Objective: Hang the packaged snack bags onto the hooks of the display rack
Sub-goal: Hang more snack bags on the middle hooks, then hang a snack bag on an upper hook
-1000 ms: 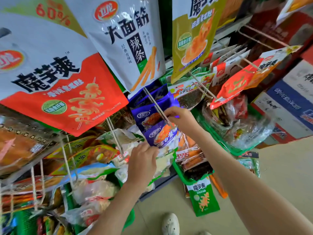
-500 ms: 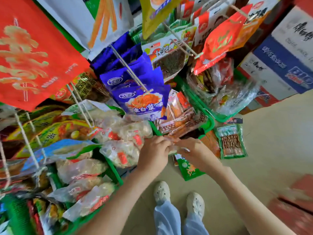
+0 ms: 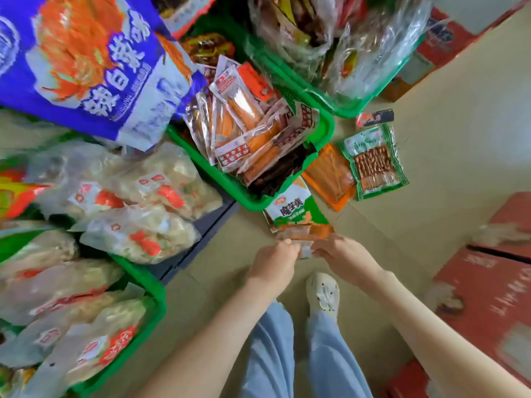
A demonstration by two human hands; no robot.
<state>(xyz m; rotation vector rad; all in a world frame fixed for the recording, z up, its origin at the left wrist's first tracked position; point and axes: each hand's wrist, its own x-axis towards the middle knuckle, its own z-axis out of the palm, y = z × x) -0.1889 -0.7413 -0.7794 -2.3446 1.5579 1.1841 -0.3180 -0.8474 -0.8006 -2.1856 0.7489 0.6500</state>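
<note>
1. We see a small orange-and-white snack packet (image 3: 304,239) held low over the floor (image 3: 431,116), between the two hands. It is not on any hook. Its print is too blurred to read.
2. The left hand (image 3: 274,264) grips the packet's left edge with curled fingers. The right hand (image 3: 346,258) pinches its right edge. Both forearms reach in from the bottom of the view.
3. Just beyond the packet a green-and-white konjac bag (image 3: 297,205) lies flat on the floor. The packet overlaps its near edge in the view, and we cannot tell whether the two touch.
4. To the right of that bag lies an orange packet (image 3: 330,175), then a green-edged clear packet of brown sticks (image 3: 373,163). A small red-and-black packet (image 3: 375,117) sits further out.
5. A green basket (image 3: 326,130) beside these holds clear packs of orange strips (image 3: 244,122), piled at angles. A second green basket (image 3: 349,109) behind it holds crumpled clear plastic bags.
6. At upper left a large purple snack bag (image 3: 86,61) hangs close to the camera, tilted.
7. Below it, clear bags of pale snacks (image 3: 149,191) fill a third green basket (image 3: 161,303) and spill over its top.
8. Under the hands we note a white shoe (image 3: 321,294) and light blue trousers (image 3: 270,354).
9. Red cartons (image 3: 488,288) stand at the right edge, blurred.
</note>
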